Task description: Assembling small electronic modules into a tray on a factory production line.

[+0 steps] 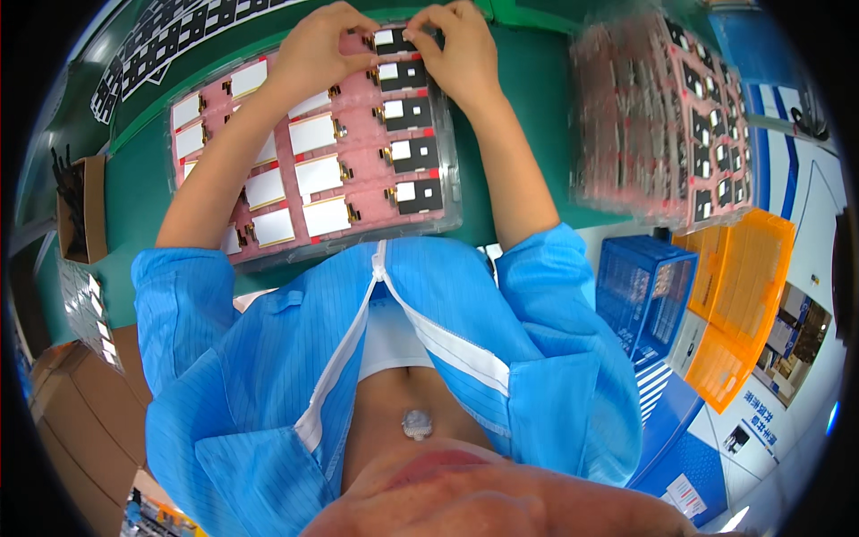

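Flat black-and-white rectangular module sits far right in a pink, clear-rimmed plastic tray, my left hand and right hand at its ends, can't tell if either's pinching.

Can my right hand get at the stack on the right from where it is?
Probably yes: only a strip of green table seems to separate the right hand from the stack, though its fingertips are now at a black part.
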A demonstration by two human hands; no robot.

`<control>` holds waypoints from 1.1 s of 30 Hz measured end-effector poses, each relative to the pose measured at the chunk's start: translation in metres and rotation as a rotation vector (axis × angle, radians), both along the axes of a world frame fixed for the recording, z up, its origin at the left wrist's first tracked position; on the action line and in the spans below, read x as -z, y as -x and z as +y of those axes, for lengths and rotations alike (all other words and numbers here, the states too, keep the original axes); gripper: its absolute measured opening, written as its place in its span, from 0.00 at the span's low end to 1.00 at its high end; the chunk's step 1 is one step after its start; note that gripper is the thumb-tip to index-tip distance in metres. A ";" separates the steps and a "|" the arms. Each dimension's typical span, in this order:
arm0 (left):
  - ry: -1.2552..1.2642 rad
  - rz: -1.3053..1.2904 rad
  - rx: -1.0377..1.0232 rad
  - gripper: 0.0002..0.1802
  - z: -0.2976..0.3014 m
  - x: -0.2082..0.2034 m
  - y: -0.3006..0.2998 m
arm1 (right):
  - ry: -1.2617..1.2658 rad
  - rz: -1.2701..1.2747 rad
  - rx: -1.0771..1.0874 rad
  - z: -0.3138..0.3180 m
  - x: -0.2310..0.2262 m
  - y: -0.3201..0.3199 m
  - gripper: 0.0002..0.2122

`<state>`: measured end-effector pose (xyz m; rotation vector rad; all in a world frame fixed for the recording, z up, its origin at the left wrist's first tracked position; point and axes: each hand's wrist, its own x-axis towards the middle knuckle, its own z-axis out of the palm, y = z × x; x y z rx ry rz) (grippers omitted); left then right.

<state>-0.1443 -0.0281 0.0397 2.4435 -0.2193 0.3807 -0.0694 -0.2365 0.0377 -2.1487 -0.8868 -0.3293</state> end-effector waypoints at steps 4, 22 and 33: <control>-0.034 0.011 0.007 0.21 0.002 0.001 0.000 | 0.045 0.012 -0.035 -0.001 0.005 -0.009 0.06; -0.033 0.201 -0.274 0.03 0.119 0.027 -0.135 | 0.402 -0.162 -0.062 0.118 0.014 -0.091 0.13; -0.240 0.362 -0.249 0.12 0.128 0.019 -0.158 | 0.397 0.266 -0.213 0.129 0.012 -0.119 0.13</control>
